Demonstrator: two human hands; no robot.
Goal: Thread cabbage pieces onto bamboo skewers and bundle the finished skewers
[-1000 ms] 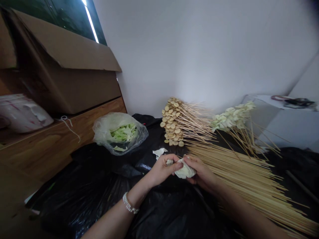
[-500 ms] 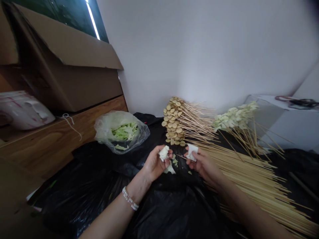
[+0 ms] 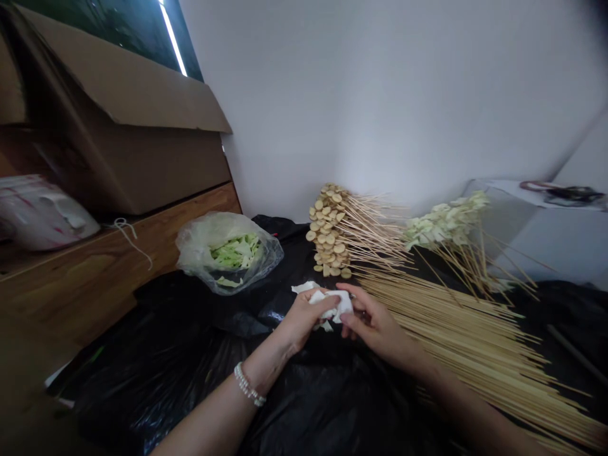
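My left hand (image 3: 304,316) is closed, pinching crumpled white tissue (image 3: 342,306) between thumb and fingers. From the right, my right hand (image 3: 375,324) grips the other end of that tissue with thumb and fingertips. The two hands nearly meet above a black plastic sheet (image 3: 351,392). Small pale cabbage scraps (image 3: 327,326) show just below them. Beyond the hands lies a stack of skewered potato slices (image 3: 329,231). Loose bamboo skewers (image 3: 465,335) spread out beside my right forearm.
A clear plastic bag (image 3: 194,244) holding cut cabbage (image 3: 237,251) stands to the left. Skewered cabbage (image 3: 446,220) lies back right, near a white box (image 3: 532,221). At far left are a cardboard box (image 3: 156,158) and a white pitcher (image 3: 42,212). A white wall (image 3: 356,95) rises behind.
My hands have come together from apart; the white pieces they held separately now meet between them. A thin stick seen by my right hand no longer shows.
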